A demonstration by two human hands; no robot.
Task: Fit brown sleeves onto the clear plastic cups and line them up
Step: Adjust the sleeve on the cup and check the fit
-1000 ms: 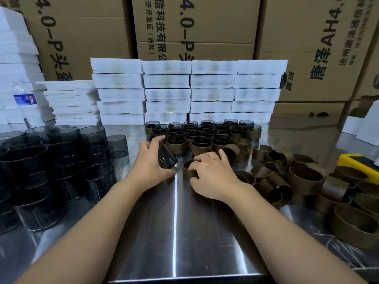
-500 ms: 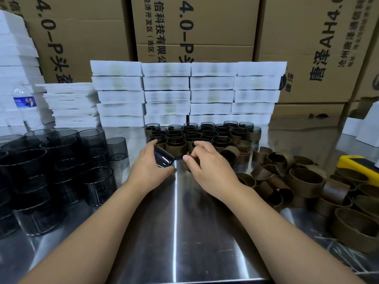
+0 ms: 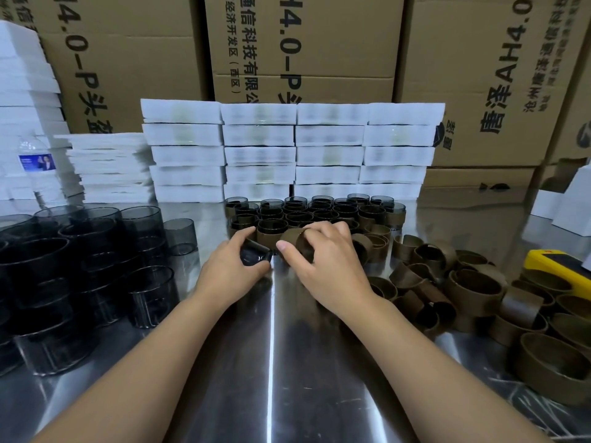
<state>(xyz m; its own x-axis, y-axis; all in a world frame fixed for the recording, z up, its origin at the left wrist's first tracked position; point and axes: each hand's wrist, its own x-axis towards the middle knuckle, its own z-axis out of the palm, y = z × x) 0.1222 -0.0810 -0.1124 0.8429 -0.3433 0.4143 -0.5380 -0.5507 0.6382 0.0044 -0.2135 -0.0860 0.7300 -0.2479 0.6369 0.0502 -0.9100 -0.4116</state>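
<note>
Clear cup (image 3: 254, 255) was held tilted in the left hand (image 3: 230, 276), grip wrapped round it, just in front of the block of sleeved cups (image 3: 319, 212). Brown sleeve (image 3: 295, 243) was held in the right hand (image 3: 332, 273), grip curled round it, also just in front of the block. Sleeve and cup were just beside each other; contact could not be told. Both were held low over the bench (image 3: 271, 362). Bare cups (image 3: 80, 266) were stacked well left of the block. Loose sleeves (image 3: 463, 289) were piled to its right, with a yellow device (image 3: 556, 266) beyond them. White boxes (image 3: 287, 155) were stacked directly behind the block.
</note>
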